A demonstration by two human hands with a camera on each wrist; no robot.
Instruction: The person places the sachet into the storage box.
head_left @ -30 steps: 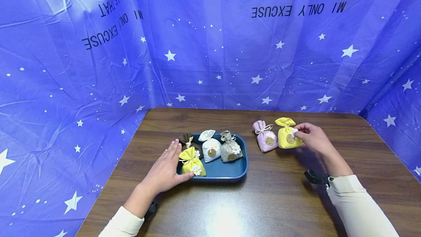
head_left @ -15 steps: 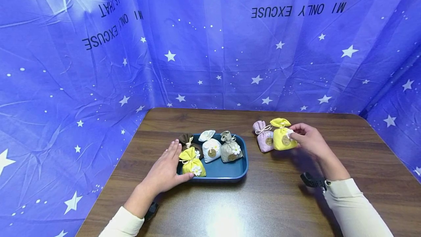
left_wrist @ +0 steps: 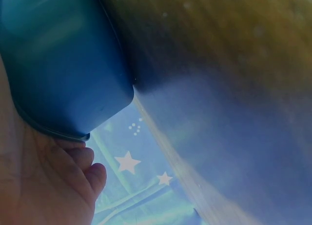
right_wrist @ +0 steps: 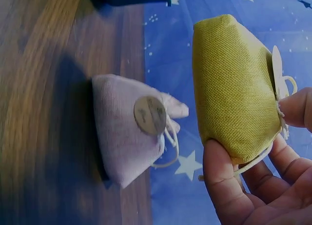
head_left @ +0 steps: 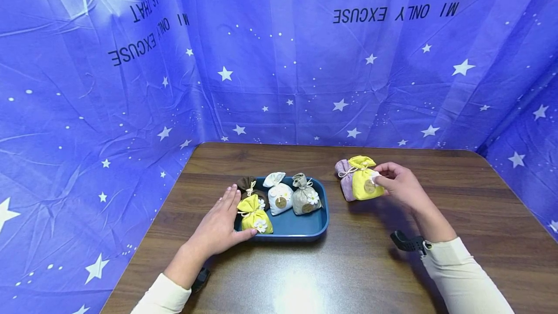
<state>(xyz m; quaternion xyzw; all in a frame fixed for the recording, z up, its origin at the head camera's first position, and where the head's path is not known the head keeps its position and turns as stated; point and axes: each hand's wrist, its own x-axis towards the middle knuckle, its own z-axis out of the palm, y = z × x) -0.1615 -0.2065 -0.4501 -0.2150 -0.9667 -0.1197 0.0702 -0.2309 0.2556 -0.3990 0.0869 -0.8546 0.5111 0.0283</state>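
My right hand (head_left: pixel 402 185) pinches a bright yellow drawstring sachet (head_left: pixel 365 184) by its side, thumb on its white flower. In the right wrist view that sachet (right_wrist: pixel 234 83) is off the table, fingers beneath it. Behind it a lilac sachet (right_wrist: pixel 129 122) with a round label stands on the table, partly covered by the yellow one in the head view. My left hand (head_left: pixel 220 222) rests along the left side of a dark blue tray (head_left: pixel 301 237), fingers extended, thumb at the near rim. Inside lie a paler yellow sachet (head_left: pixel 256 218), a brown one (head_left: pixel 248 185), a white one (head_left: pixel 279 197) and a grey-beige one (head_left: pixel 306 198).
The brown wooden table (head_left: pixel 348 265) runs back to a blue star-patterned curtain (head_left: pixel 296 86) behind and at both sides. The tray's right part shows bare floor. A black band (head_left: pixel 407 242) sits on the right wrist.
My right hand has moved left with the bright yellow sachet, which now covers more of the lilac one. The left hand and the tray have stayed in place.
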